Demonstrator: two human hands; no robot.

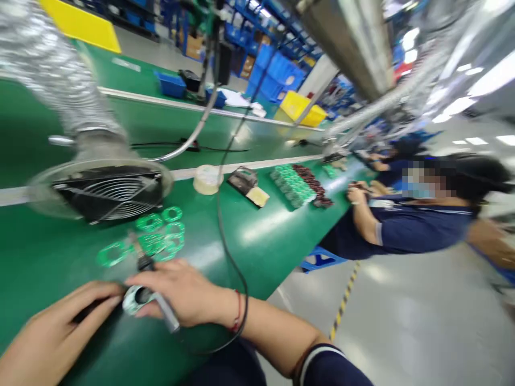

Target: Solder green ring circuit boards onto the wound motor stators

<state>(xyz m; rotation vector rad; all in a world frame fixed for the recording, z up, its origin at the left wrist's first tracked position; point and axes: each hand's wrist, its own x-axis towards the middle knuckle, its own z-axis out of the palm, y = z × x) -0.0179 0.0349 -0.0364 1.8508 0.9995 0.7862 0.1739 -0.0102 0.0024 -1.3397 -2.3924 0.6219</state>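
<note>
My right hand (pixel 183 295) is closed around a soldering iron (pixel 145 262), its tip pointing away from me over the bench and its grey handle end (pixel 168 316) showing below the palm. A small whitish-green ring-shaped part (pixel 131 301) with a dark centre sits between my hands, touched by my right thumb and forefinger. My left hand (pixel 60 327) is closed in a pinch at the ring's left side; blur hides exactly what its fingertips grip. Just beyond the iron lie several green ring-shaped circuit boards (pixel 151 244) on the green bench (pixel 225 268).
A fume extractor fan (pixel 116 195) on a silver duct stands at the left. A black cable (pixel 220 214) hangs across the bench. Farther off are a tape roll (pixel 207 179), a dark holder with a yellow sponge (pixel 257 196) and stacked green parts (pixel 292 185). A co-worker (pixel 418 228) sits right.
</note>
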